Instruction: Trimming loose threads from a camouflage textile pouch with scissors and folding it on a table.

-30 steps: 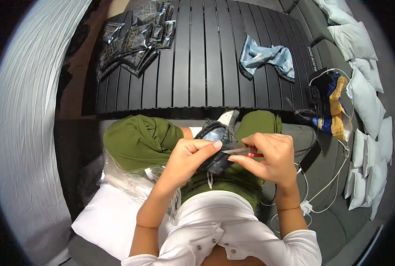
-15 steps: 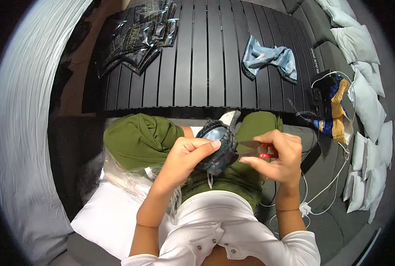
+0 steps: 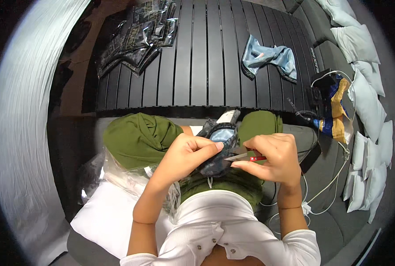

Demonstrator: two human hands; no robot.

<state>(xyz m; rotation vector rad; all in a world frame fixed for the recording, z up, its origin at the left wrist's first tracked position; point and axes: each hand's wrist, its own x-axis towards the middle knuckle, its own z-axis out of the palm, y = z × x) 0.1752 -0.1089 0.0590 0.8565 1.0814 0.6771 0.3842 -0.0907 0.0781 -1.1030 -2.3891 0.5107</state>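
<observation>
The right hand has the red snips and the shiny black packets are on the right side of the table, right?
Almost! The head view shows the shiny black packets on the left side of the table. The right hand does have the red snips.

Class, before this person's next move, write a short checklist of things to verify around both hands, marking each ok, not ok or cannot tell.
1. Left hand grips the dark fabric piece: ok.
2. Right hand holds the red-handled cutting tool: ok.
3. Blade points toward the fabric: ok.
4. Blade tip touches the fabric: cannot tell; they overlap in this single view.
5. Left thumb well clear of the blade tip: not ok, I'd judge; the two look close.
6. Light blue fabric piece out of the way: ok; it lies on the black table, apart from both hands.
</observation>
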